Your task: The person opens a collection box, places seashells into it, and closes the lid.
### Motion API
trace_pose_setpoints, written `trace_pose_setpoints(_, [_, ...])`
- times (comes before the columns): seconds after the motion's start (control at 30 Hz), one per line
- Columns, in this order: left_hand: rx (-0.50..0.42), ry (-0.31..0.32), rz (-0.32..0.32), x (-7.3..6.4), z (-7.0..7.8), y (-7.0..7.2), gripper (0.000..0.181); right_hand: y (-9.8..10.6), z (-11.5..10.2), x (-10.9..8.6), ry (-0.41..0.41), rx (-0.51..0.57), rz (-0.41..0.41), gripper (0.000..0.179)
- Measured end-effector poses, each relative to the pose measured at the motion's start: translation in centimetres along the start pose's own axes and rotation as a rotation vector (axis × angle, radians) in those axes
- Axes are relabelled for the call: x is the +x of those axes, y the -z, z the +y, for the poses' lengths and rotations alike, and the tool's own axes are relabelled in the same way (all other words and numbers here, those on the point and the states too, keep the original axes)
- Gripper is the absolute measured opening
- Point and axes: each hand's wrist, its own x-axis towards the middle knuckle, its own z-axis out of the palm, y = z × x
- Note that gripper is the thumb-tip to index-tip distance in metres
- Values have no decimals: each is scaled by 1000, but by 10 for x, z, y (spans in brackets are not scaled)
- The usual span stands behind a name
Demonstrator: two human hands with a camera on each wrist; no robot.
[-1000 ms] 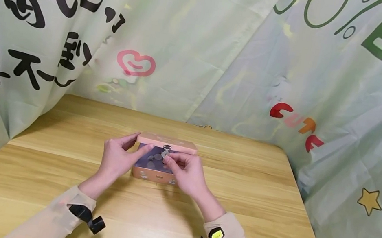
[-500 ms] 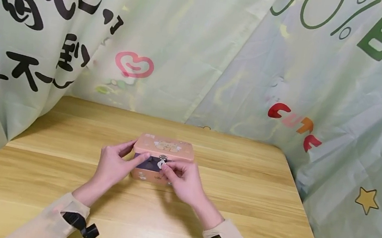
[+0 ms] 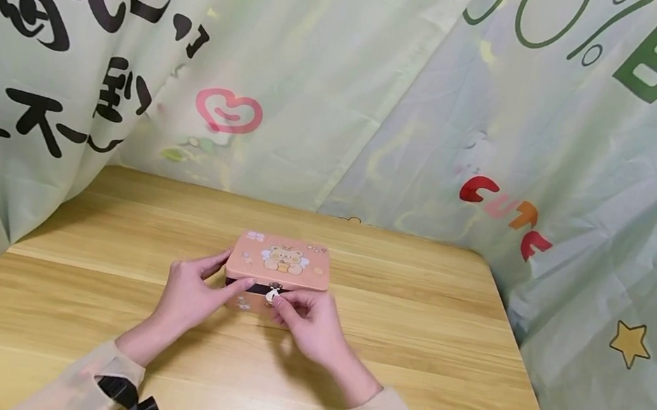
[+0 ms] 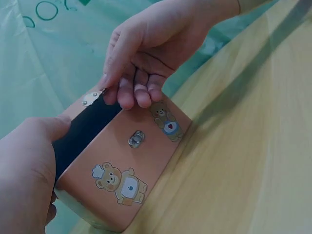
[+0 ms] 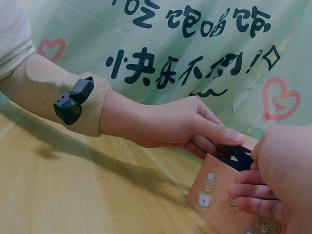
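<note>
A pink tin box [image 3: 281, 265] with a bear printed on its lid sits in the middle of the table. The hinged lid is nearly down, and a dark gap shows between it and the base. My left hand [image 3: 192, 294] holds the lid at its left end, thumb on the front edge. With thumb and index finger, my right hand [image 3: 313, 323] pinches the metal latch [image 3: 272, 295] on the lid's front. In the left wrist view, the metal catch [image 4: 136, 139] is on the box's front, below the right fingers. What lies inside is hidden.
The wooden table [image 3: 445, 364] runs back to a pale green curtain [image 3: 322, 76] with printed lettering, which also hangs along both sides. Each sleeve carries a small black camera, such as the left one [image 3: 127, 400].
The lid has swung down from wide open to almost down, hiding the inside. Both hands have moved slightly lower with it, keeping hold of the lid and latch.
</note>
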Motion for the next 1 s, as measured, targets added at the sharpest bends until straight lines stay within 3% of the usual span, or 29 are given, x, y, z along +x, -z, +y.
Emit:
trace_pose_setpoints(0.2, [11,-26,-15,-5,-4,0,76,-3,7,-5,6,-50,-26,17])
trace_pose_setpoints(0.53, [39,10,-58,-12,-7,2,80,-9,16,-11,-13,-89,-47,17])
trace_pose_setpoints(1.0, [66,-10,-51,-16,-12,-2,78,-14,26,-13,-34,-123,-29,17])
